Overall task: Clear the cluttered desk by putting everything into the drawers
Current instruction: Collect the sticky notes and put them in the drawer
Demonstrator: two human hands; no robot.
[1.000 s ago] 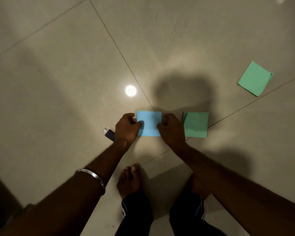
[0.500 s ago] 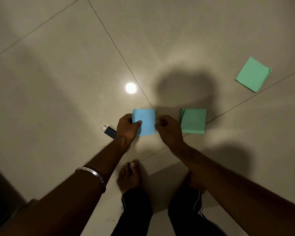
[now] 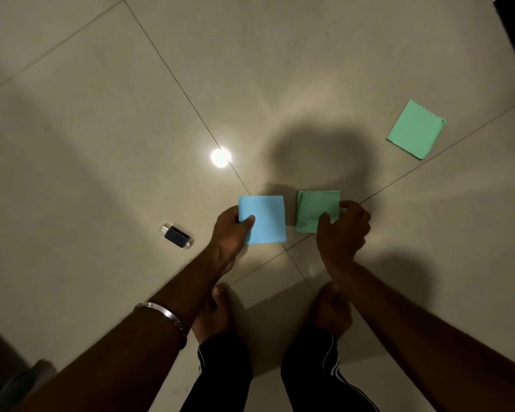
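A person bends over a pale tiled floor (image 3: 101, 144), seen from above, picking up scattered items. The left hand (image 3: 231, 230) pinches a blue square of paper (image 3: 265, 220) by its left edge, thumb on top and fingers beneath, near the point where four tile seams meet. Whether the blue paper is lifted off the floor or still lying on it cannot be told. Just to its right, with a narrow gap of floor between them, lies a green square of paper (image 3: 314, 211). The right hand (image 3: 344, 230) reaches over its lower right corner, thumb and curled fingers closing on the right edge; the paper looks flat against the tile.

A second green paper (image 3: 415, 129) lies well apart, toward the floor's upper right, one corner slightly curled. To the left of the left hand a small dark USB drive (image 3: 176, 236) with a clear cap lies on the tile, tilted diagonally.

A silver bracelet (image 3: 161, 313) circles the left forearm. Two bare feet (image 3: 214, 313) stand below the hands, with dark trousers bearing white side stripes. A bright round reflection of a lamp (image 3: 220, 157) shines on the tile above the blue paper.
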